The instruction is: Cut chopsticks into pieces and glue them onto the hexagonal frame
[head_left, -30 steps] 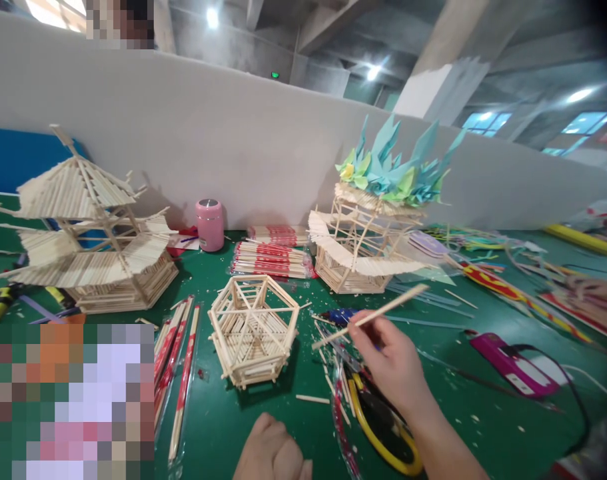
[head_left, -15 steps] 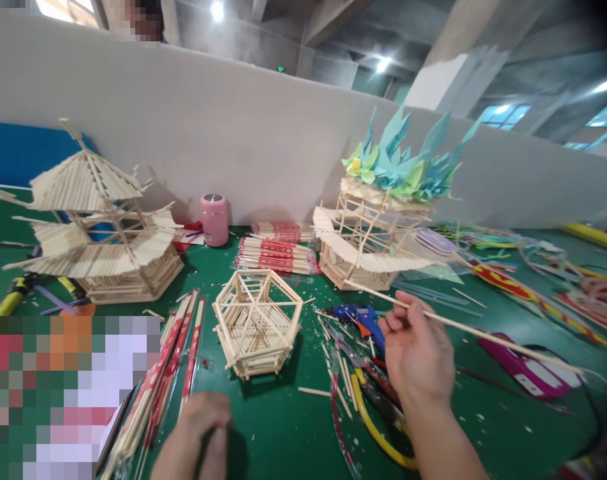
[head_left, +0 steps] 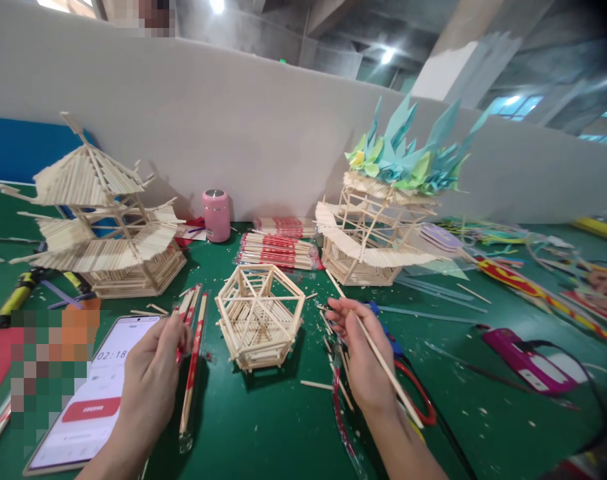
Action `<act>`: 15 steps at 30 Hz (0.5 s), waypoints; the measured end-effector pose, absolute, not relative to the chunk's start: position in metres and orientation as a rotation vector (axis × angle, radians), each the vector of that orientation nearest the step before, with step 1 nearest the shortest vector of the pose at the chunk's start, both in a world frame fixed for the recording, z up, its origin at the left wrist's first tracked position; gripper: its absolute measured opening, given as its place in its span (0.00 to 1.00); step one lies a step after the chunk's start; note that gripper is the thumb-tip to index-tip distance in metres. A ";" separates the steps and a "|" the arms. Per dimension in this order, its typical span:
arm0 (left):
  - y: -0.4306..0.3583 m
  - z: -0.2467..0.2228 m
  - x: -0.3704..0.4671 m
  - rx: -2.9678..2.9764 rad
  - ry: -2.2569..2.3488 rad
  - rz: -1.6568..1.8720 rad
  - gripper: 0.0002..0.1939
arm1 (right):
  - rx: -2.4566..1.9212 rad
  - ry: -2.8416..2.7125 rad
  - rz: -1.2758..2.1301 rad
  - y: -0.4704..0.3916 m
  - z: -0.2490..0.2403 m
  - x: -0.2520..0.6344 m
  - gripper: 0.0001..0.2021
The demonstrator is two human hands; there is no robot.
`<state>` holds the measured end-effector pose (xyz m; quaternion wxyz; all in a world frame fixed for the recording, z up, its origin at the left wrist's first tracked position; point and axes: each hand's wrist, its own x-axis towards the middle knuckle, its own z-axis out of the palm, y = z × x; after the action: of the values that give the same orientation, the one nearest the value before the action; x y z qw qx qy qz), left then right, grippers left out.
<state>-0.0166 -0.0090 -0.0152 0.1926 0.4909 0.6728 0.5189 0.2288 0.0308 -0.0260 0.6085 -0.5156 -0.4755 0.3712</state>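
Pale wooden stick [head_left: 394, 381] sits in the right hand [head_left: 367, 365], slanting between thumb and half-curled fingers, one end toward the far edge of the desk [head_left: 268, 433], other end back over the wrist. Risks, my guess: hold looks light, so stick may slip or roll; a wrist swing could knock its far tip into the leaf-topped model [head_left: 378, 257]. Left hand [head_left: 153, 373] curled over red-wrapped packets [head_left: 194, 363], can't tell if gripping; a hard tug might drag them or shove the phone [head_left: 86, 427] beside that hand. Stick is well apart from left hand; stick frame [head_left: 260, 350] stands between the two hands. Further out: pink flask [head_left: 216, 217] by desk's far edge, roofed model [head_left: 108, 257] at far left
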 end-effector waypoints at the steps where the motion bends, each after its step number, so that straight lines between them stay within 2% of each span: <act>1: -0.003 -0.017 -0.017 1.312 1.867 1.473 0.18 | -1.204 -1.123 0.863 0.032 -0.027 0.226 0.12; 4: 0.014 -0.021 -0.015 1.112 1.737 1.513 0.18 | -1.214 -1.191 0.895 0.036 -0.029 0.217 0.14; 11: 0.030 -0.022 0.009 0.849 1.401 1.454 0.33 | -1.204 -1.321 1.010 0.042 -0.031 0.203 0.17; 15: 0.025 -0.019 0.015 0.839 1.338 1.466 0.32 | -1.225 -1.329 1.005 0.039 -0.033 0.203 0.16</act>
<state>0.0146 0.0249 -0.0193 0.4733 0.3428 0.5470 0.5993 0.2025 0.0391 -0.0334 0.5112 -0.5091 -0.5523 0.4176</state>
